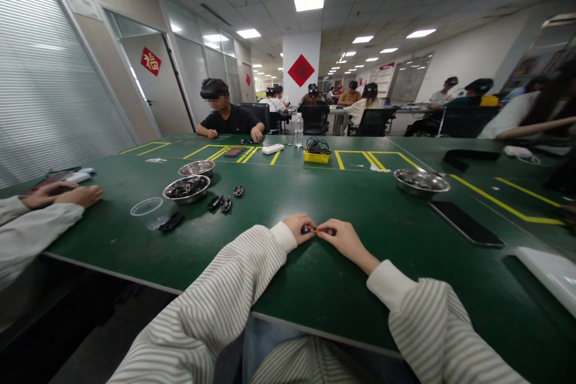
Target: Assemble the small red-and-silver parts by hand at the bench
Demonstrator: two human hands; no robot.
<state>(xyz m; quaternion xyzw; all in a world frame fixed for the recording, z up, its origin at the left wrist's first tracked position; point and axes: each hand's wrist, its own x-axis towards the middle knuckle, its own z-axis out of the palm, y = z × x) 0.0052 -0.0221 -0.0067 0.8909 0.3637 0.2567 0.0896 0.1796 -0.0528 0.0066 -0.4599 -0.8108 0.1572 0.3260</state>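
Both my hands rest on the green table (342, 204) close to its near edge, fingertips meeting. My left hand (299, 227) is closed, pinching one end of a small dark part with an orange-red bit (318, 231). My right hand (344, 237) is closed on the other end of the same part. Striped sleeves cover both forearms. The part is too small to name.
Two metal bowls (186, 188) with dark parts, a clear lid (146, 207) and loose black pieces (220, 202) lie at the left. Another bowl (420, 182) and a phone (465, 224) sit at the right. A neighbour's hands (67, 195) rest at far left; a person (227, 114) sits opposite.
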